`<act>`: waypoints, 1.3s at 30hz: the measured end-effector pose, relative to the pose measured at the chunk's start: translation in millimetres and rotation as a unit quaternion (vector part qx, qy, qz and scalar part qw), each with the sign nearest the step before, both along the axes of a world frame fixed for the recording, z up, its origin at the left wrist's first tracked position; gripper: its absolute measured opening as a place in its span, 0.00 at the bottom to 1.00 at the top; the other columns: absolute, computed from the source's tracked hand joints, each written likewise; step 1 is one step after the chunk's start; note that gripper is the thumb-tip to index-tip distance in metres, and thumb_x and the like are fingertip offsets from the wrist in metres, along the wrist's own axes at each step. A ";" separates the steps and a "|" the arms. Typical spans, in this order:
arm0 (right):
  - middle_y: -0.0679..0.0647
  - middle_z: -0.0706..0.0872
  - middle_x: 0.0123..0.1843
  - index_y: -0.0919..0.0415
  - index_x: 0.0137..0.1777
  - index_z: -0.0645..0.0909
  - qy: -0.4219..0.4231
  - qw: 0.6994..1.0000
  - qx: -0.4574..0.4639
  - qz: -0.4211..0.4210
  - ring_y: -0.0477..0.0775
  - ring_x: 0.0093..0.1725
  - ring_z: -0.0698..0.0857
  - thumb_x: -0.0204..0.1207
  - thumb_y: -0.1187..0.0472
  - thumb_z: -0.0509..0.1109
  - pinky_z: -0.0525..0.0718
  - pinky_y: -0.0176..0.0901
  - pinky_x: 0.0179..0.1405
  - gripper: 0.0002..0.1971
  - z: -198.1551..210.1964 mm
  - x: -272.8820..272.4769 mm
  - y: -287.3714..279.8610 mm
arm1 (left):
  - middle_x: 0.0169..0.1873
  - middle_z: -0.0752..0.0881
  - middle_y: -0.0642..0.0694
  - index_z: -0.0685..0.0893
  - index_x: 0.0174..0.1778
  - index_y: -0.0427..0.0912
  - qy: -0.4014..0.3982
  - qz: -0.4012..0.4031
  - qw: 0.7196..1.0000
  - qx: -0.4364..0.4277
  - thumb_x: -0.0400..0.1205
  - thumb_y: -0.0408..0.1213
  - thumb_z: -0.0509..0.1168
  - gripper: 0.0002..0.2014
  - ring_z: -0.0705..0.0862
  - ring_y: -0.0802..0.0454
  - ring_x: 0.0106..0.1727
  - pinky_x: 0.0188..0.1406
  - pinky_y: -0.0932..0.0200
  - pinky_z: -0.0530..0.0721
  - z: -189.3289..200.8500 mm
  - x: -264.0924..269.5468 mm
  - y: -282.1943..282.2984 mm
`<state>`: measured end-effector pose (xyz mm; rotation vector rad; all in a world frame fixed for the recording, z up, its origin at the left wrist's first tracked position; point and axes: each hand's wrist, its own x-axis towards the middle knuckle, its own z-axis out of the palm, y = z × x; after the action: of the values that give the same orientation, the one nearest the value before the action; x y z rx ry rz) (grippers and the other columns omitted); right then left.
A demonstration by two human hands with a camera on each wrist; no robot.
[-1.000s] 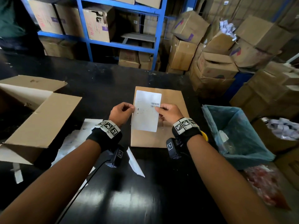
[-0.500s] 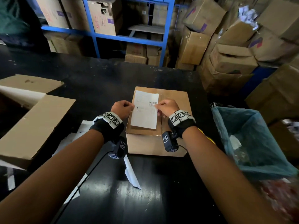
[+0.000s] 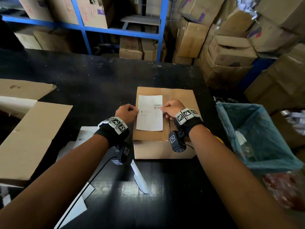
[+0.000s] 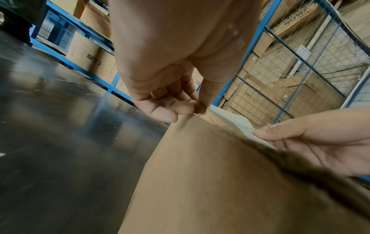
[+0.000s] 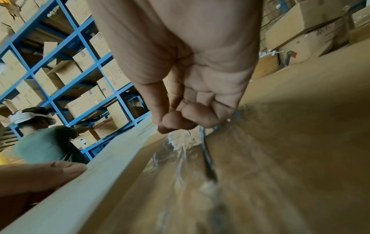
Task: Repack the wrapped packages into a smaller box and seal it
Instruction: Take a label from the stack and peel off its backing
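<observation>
A closed brown cardboard box (image 3: 178,96) sits on the black table (image 3: 92,83), its top seam taped. Just above its lid is a white shipping label (image 3: 149,119) with a barcode. My left hand (image 3: 127,111) pinches the label's left edge and my right hand (image 3: 170,109) pinches its right edge. In the left wrist view my left hand (image 4: 192,109) pinches the label (image 4: 240,123) over the box top (image 4: 210,182). In the right wrist view my right hand (image 5: 180,120) holds the label (image 5: 96,178) edge-on above the taped seam (image 5: 180,150).
A large open cardboard box (image 3: 28,129) lies at the left. White backing strips (image 3: 140,179) lie on the table near me. A bin with a teal liner (image 3: 257,138) stands at the right. Blue shelving (image 3: 85,28) and stacked boxes are behind; another person (image 5: 44,142) works there.
Both hands have carried the label forward and lower over the box top, holding it flatter. My head has moved closer, so the box's front face shows.
</observation>
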<state>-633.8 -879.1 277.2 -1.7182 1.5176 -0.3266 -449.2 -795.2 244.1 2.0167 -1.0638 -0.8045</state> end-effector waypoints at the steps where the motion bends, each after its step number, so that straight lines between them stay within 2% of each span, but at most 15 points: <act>1: 0.54 0.90 0.40 0.56 0.40 0.84 0.003 1.000 0.000 -0.003 0.46 0.28 0.81 0.77 0.57 0.72 0.76 0.36 0.27 0.06 -0.2 0.4 -0.8 | 0.41 0.87 0.48 0.83 0.42 0.47 -0.001 0.002 1.000 -0.002 0.79 0.41 0.67 0.03 0.85 0.53 0.40 0.37 0.62 0.82 -0.4 -0.3 -0.2; 6: 0.51 0.88 0.36 0.56 0.41 0.84 0.019 1.000 0.017 0.005 0.45 0.27 0.81 0.75 0.58 0.75 0.76 0.36 0.27 0.04 1.2 1.5 -4.0 | 0.40 0.85 0.50 0.84 0.44 0.45 -0.015 0.004 1.000 -0.011 0.79 0.40 0.66 0.04 0.83 0.55 0.40 0.30 0.67 0.78 1.5 -1.1 0.3; 12: 0.53 0.90 0.39 0.59 0.44 0.85 0.027 0.999 0.030 0.001 0.45 0.25 0.81 0.73 0.60 0.76 0.74 0.33 0.22 0.04 1.4 2.1 -2.2 | 0.37 0.83 0.54 0.83 0.44 0.47 -0.021 0.006 1.000 -0.019 0.79 0.40 0.66 0.03 0.81 0.61 0.37 0.29 0.69 0.74 0.2 -3.0 2.6; 18: 0.56 0.91 0.42 0.62 0.47 0.86 0.042 0.999 0.028 -0.001 0.47 0.26 0.81 0.73 0.60 0.76 0.76 0.34 0.23 0.07 1.8 5.2 -0.9 | 0.37 0.83 0.53 0.83 0.43 0.47 -0.043 0.004 0.999 -0.018 0.79 0.41 0.65 0.03 0.80 0.61 0.35 0.28 0.69 0.73 2.0 -4.7 2.3; 21: 0.56 0.91 0.43 0.62 0.48 0.85 0.054 0.998 0.022 -0.004 0.47 0.26 0.82 0.73 0.61 0.77 0.77 0.34 0.23 0.07 1.9 7.7 -0.6 | 0.38 0.84 0.52 0.83 0.44 0.47 -0.070 -0.004 0.997 -0.011 0.79 0.41 0.64 0.04 0.81 0.57 0.37 0.30 0.67 0.75 2.8 -4.9 2.4; 23: 0.56 0.91 0.43 0.62 0.48 0.85 0.065 0.998 0.016 -0.006 0.49 0.30 0.85 0.72 0.60 0.77 0.84 0.37 0.29 0.07 1.5 9.4 -0.8 | 0.39 0.84 0.52 0.82 0.45 0.47 -0.091 -0.008 0.996 -0.005 0.80 0.42 0.64 0.04 0.82 0.56 0.37 0.31 0.66 0.76 3.0 -5.4 2.3; 25: 0.56 0.91 0.43 0.62 0.46 0.85 0.092 0.996 -0.002 0.008 0.54 0.38 0.90 0.71 0.59 0.78 0.90 0.45 0.44 0.08 3.1 10.8 -0.7 | 0.39 0.85 0.51 0.81 0.45 0.48 -0.106 -0.016 0.994 -0.001 0.80 0.43 0.64 0.04 0.82 0.55 0.38 0.33 0.64 0.78 2.4 -6.3 1.6; 26: 0.57 0.91 0.44 0.62 0.46 0.84 0.107 0.994 -0.010 0.017 0.56 0.42 0.90 0.70 0.59 0.79 0.90 0.50 0.49 0.09 4.6 11.2 -0.1 | 0.40 0.85 0.51 0.81 0.45 0.48 -0.112 -0.019 0.993 0.000 0.80 0.43 0.64 0.04 0.83 0.55 0.38 0.35 0.63 0.79 2.7 -6.6 1.6; 28: 0.58 0.91 0.45 0.63 0.49 0.84 0.126 0.991 -0.021 0.029 0.57 0.45 0.90 0.70 0.58 0.79 0.89 0.52 0.52 0.12 8.8 10.8 4.0 | 0.40 0.85 0.51 0.82 0.45 0.48 -0.131 -0.023 0.991 0.000 0.79 0.42 0.63 0.04 0.84 0.52 0.40 0.38 0.59 0.82 3.1 -7.1 1.9; 29: 0.57 0.90 0.45 0.63 0.50 0.84 0.127 0.991 -0.029 0.031 0.57 0.45 0.90 0.71 0.58 0.78 0.89 0.51 0.51 0.12 11.3 9.0 7.3 | 0.41 0.84 0.51 0.82 0.45 0.47 -0.140 -0.026 0.990 -0.001 0.79 0.42 0.63 0.05 0.84 0.51 0.41 0.40 0.58 0.83 3.2 -6.8 2.3; 31: 0.54 0.88 0.43 0.59 0.50 0.83 0.112 0.992 -0.058 0.023 0.54 0.42 0.88 0.73 0.56 0.76 0.87 0.46 0.42 0.10 15.9 0.4 16.9 | 0.42 0.84 0.51 0.82 0.45 0.47 -0.152 -0.033 0.988 -0.001 0.79 0.43 0.64 0.05 0.83 0.52 0.41 0.40 0.58 0.82 3.5 -5.4 3.4; 34: 0.49 0.85 0.42 0.53 0.47 0.81 0.063 0.996 -0.060 -0.014 0.48 0.39 0.85 0.75 0.51 0.71 0.77 0.38 0.30 0.07 16.3 -33.3 35.3 | 0.43 0.85 0.51 0.81 0.46 0.48 -0.149 -0.034 0.988 0.004 0.78 0.44 0.67 0.05 0.83 0.53 0.41 0.39 0.59 0.81 1.4 -2.4 3.7; 37: 0.51 0.86 0.38 0.56 0.47 0.83 0.013 0.998 -0.019 -0.065 0.48 0.32 0.82 0.78 0.51 0.69 0.78 0.38 0.29 0.09 6.4 -91.0 59.4 | 0.47 0.83 0.49 0.80 0.48 0.48 -0.156 -0.039 0.987 0.004 0.78 0.45 0.67 0.07 0.83 0.52 0.45 0.42 0.59 0.81 0.0 -0.8 1.3; 39: 0.56 0.84 0.34 0.61 0.44 0.83 -0.022 0.993 0.001 -0.113 0.51 0.28 0.80 0.80 0.55 0.68 0.77 0.41 0.28 0.09 -8.2 -136.7 83.8 | 0.54 0.80 0.47 0.80 0.53 0.47 -0.204 -0.064 0.977 -0.003 0.79 0.45 0.65 0.10 0.80 0.49 0.54 0.51 0.55 0.81 -0.7 -1.2 -1.8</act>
<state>-770.4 -795.3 269.1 -1.5299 1.6821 -0.4767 -450.4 -797.1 243.5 2.1805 -1.4340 -0.4541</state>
